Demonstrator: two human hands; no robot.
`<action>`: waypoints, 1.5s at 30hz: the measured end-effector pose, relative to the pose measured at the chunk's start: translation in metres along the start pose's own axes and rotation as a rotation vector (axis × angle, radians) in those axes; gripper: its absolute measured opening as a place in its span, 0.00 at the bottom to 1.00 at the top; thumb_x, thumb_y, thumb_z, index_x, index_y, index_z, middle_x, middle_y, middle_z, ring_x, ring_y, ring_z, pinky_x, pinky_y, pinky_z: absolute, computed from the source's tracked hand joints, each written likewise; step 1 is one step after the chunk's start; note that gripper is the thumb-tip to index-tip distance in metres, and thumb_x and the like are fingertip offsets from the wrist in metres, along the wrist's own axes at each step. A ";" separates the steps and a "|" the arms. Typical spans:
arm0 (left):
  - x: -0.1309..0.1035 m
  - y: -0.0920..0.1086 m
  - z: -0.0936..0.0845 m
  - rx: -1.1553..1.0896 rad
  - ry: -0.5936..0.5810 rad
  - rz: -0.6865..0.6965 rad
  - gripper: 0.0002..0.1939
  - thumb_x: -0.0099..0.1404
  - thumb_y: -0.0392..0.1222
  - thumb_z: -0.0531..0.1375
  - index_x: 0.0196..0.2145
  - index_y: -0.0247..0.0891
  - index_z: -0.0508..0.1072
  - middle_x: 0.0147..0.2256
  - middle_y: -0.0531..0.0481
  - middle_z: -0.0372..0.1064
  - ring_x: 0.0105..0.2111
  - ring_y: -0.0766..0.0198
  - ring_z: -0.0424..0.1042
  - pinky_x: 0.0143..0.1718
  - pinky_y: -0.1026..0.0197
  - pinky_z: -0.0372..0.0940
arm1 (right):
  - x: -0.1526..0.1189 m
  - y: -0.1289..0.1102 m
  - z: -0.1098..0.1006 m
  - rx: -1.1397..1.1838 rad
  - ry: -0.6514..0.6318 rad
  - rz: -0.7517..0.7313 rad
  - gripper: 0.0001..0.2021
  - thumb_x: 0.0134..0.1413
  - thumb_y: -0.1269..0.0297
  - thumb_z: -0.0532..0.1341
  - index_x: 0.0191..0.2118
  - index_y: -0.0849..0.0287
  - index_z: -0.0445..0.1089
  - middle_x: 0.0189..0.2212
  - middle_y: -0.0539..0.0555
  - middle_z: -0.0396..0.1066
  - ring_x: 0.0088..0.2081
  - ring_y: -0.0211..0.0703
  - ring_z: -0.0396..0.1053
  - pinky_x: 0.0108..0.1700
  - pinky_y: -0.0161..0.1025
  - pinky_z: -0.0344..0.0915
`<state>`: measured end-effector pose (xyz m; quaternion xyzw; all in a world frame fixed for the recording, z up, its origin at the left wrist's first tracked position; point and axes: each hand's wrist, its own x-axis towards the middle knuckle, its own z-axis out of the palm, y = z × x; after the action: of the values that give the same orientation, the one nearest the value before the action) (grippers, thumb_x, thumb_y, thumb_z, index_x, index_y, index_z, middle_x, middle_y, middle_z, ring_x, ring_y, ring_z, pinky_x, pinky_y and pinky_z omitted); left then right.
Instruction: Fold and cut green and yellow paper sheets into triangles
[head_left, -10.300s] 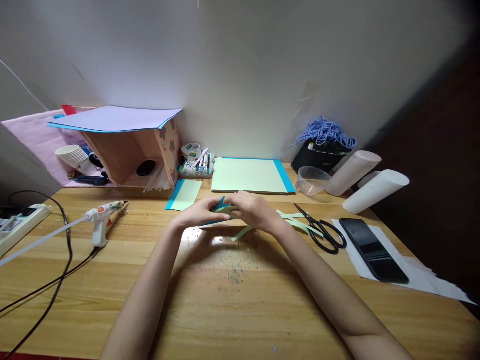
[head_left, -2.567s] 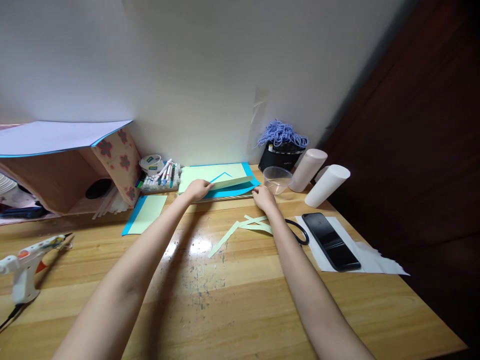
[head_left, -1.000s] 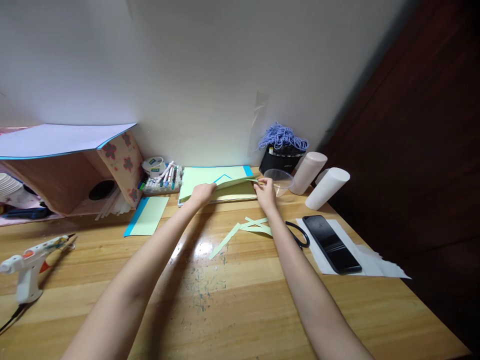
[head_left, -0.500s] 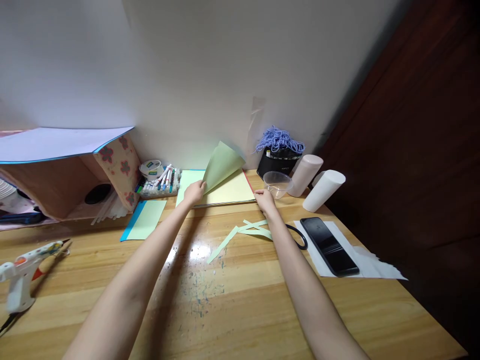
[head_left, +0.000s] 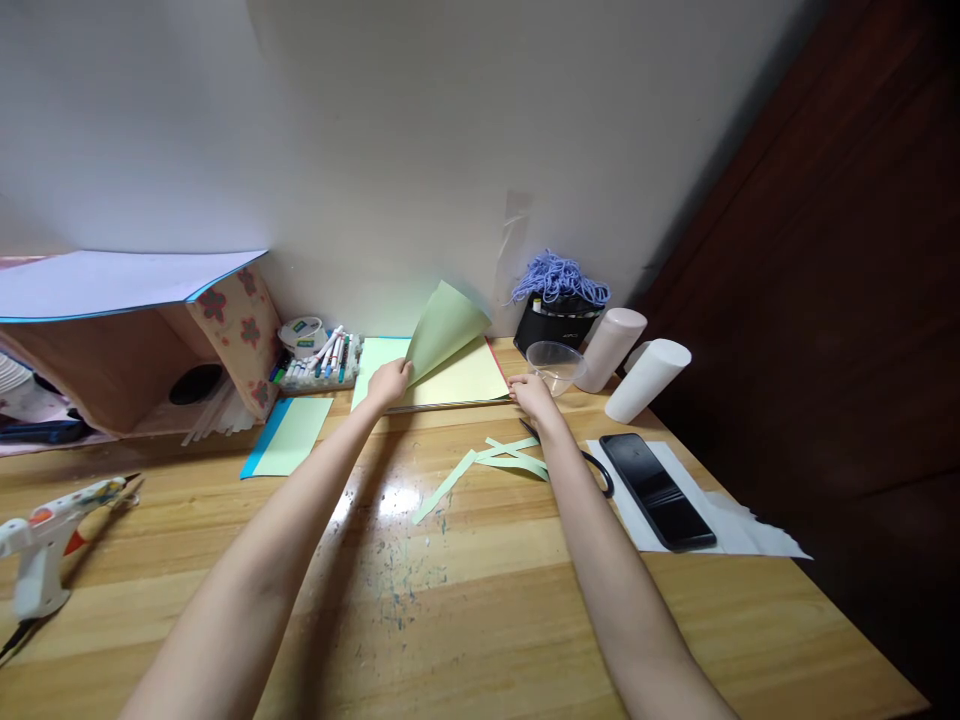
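Green paper [head_left: 448, 328] curls beyond the left hand [head_left: 389, 383], whose grip pinches it, off the stack [head_left: 471, 376] seemingly being leafed through, while the right hand [head_left: 533, 397], its hold unclear, meets the corner, where parting sheets likely needs light handling.
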<state>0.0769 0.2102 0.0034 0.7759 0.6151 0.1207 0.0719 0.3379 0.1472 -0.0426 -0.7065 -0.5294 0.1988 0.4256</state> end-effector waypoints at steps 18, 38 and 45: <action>-0.017 0.012 -0.002 0.333 -0.070 0.563 0.18 0.64 0.52 0.50 0.49 0.46 0.64 0.44 0.44 0.61 0.35 0.57 0.69 0.34 0.59 0.60 | -0.016 -0.009 -0.012 -0.194 -0.015 -0.200 0.09 0.48 0.73 0.55 0.32 0.60 0.73 0.34 0.56 0.74 0.37 0.43 0.69 0.43 0.38 0.62; -0.003 -0.002 -0.007 0.198 -0.142 0.572 0.16 0.57 0.55 0.56 0.38 0.44 0.72 0.38 0.49 0.66 0.33 0.60 0.70 0.30 0.65 0.56 | -0.014 -0.006 -0.016 -0.238 -0.079 -0.159 0.14 0.40 0.80 0.55 0.34 0.63 0.73 0.31 0.56 0.74 0.33 0.41 0.70 0.38 0.35 0.64; -0.004 -0.002 -0.006 0.195 -0.138 0.577 0.20 0.56 0.59 0.55 0.39 0.44 0.71 0.38 0.48 0.66 0.33 0.60 0.69 0.30 0.64 0.56 | -0.014 0.000 -0.019 -0.253 -0.121 -0.273 0.12 0.42 0.78 0.59 0.35 0.60 0.74 0.35 0.55 0.73 0.36 0.42 0.70 0.42 0.37 0.63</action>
<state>0.0719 0.2064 0.0085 0.9281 0.3716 0.0234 0.0014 0.3465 0.1266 -0.0341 -0.6629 -0.6655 0.1132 0.3237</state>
